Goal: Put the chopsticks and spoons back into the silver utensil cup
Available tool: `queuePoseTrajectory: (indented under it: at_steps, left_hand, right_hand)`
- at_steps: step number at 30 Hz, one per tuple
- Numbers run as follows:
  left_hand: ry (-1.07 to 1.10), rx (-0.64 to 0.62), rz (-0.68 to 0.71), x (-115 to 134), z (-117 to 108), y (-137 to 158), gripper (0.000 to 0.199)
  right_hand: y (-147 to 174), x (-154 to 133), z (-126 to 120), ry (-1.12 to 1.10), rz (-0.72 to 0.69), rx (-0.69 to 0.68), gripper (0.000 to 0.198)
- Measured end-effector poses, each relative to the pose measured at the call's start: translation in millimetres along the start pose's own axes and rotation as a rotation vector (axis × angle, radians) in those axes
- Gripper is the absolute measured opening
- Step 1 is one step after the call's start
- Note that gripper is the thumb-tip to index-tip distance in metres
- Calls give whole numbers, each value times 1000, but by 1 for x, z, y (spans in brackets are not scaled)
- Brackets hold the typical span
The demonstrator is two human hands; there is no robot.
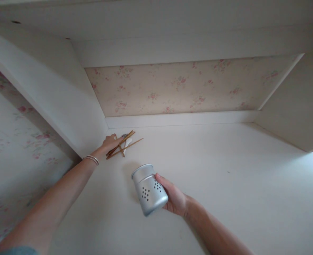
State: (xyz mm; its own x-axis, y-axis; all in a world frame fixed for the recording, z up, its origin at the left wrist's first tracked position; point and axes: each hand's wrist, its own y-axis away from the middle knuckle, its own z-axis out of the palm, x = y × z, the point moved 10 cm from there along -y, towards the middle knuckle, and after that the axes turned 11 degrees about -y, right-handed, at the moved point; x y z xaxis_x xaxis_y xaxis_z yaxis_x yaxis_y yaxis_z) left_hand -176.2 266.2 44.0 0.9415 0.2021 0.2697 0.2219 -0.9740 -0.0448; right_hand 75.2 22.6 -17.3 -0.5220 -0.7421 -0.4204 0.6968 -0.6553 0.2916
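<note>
My left hand (110, 142) reaches to the back left corner of the white surface, its fingers curled at a bundle of thin brown chopsticks (127, 138). Several chopsticks lie crossed there. Among them are a white spoon-like piece (128, 142) and a small dark metallic piece (124, 135), both partly covered. My right hand (174, 195) grips a silver metal utensil holder (150, 191) from its right side, fingers mostly hidden behind it. The holder is tilted, with its rim up and to the left, and has round clusters of holes. Its inside cannot be seen.
A white side panel (50, 78) rises close to my left arm, and another panel (291, 92) stands on the right. Overhead is a white shelf (172, 21). Floral wallpaper (177, 88) shows behind, above a low white ledge (183, 119) along the back.
</note>
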Motion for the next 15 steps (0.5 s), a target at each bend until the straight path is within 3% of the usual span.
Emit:
queuePoseTrajectory:
  at_steps: [6,10,15]
  left_hand:
    - [-198,-132,203,23,28,24,50]
    - [-172,-144,194,31,34,27,37]
    - [-26,-145,161,33,29,27,53]
  right_hand:
    - [0,0,2,-3,-1,1,49]
    - [1,0,2,8,-1,8,49]
    - [1,1,2,33,-7,1,50]
